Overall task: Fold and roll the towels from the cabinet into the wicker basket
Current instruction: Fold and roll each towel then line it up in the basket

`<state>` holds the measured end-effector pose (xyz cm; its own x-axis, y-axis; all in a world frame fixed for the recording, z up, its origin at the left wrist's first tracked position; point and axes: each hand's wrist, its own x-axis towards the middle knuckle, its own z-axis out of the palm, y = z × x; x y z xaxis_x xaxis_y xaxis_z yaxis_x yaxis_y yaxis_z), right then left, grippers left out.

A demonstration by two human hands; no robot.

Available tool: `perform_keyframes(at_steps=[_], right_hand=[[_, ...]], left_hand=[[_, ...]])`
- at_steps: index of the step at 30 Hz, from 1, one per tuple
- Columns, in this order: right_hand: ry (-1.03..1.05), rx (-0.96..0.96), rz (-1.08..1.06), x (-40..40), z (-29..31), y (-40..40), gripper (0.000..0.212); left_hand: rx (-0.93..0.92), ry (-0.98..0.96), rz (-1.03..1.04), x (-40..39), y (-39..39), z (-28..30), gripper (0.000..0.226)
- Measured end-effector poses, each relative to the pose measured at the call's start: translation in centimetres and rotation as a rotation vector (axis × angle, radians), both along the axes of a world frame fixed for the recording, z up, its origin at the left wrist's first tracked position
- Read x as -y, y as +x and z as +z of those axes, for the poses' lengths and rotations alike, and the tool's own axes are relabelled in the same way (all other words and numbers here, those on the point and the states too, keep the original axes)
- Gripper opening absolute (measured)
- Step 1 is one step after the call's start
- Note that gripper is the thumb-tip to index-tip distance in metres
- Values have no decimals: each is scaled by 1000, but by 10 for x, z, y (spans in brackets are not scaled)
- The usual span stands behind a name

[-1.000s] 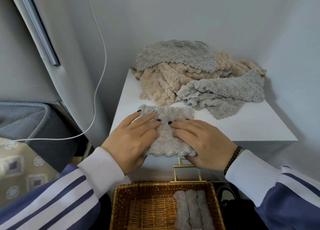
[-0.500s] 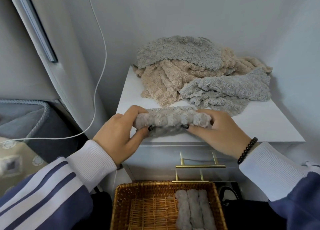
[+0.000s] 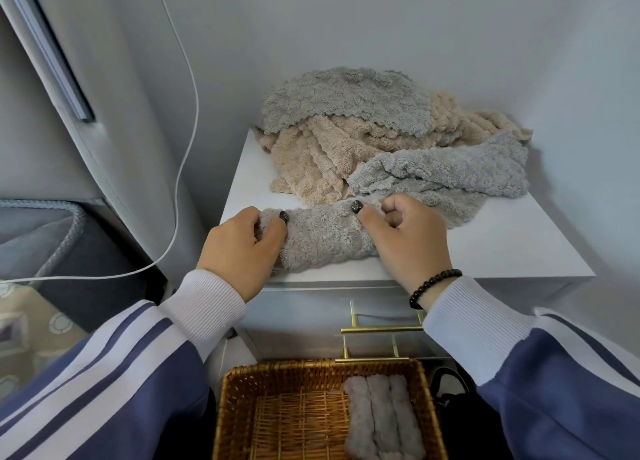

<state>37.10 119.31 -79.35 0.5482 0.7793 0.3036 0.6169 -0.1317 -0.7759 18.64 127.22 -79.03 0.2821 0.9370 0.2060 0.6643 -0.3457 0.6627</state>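
we've got the grey towel roll (image 3: 322, 239) near the front edge of the white cabinet top (image 3: 512, 248), lying crosswise. a second ago it was a flat folded strip under both palms, half a second ago it was lifted as a tight roll off the edge; now it's back down on the worktop and looks rolled through, so we judge the rolling step is basically done for this one and the drop into the basket comes next.

grip state: left hand (image 3: 239, 248) has fingers and thumb curled round the roll's left end. right hand (image 3: 405, 241) clamps the right end, thumb on top, fingers curled over the far side. both are gripping the roll, neither is free.

wicker basket (image 3: 239, 411) sits below, in front of the cabinet's brass drawer handles (image 3: 381, 329). three grey rolls (image 3: 381, 421) already lie side by side on its right half; the left half shows bare weave, so we'd say there's room for this one beside them.

still to do: loose pile at the back of the cabinet top, with grey towels (image 3: 346, 99) over and beside a beige towel (image 3: 311, 161), all unfolded. the roll's far right end lies just beside the front grey towel, may be touching it.

white cable (image 3: 188, 113) hangs left of the cabinet, well apart from the work.

no brands, labels or readable writing anywhere in view.
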Motion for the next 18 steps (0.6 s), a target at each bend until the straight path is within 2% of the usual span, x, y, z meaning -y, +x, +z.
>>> perform_keyframes(at_steps=[9, 10, 13, 15, 18], right_hand=[[-32, 179, -41, -18, -3, -8, 25], [1, 246, -44, -18, -2, -10, 24], [153, 616, -8, -21, -5, -11, 15], [215, 783, 122, -22, -10, -11, 20], [193, 795, 277, -15, -18, -14, 34]], left_hand=[[-222, 45, 59, -5, 6, 1, 38], [-219, 71, 51, -8, 6, -1, 37], [-195, 89, 5, -12, 9, -2, 31], [-188, 72, -21, -12, 10, 0, 26], [-111, 42, -60, -12, 7, 2, 16]])
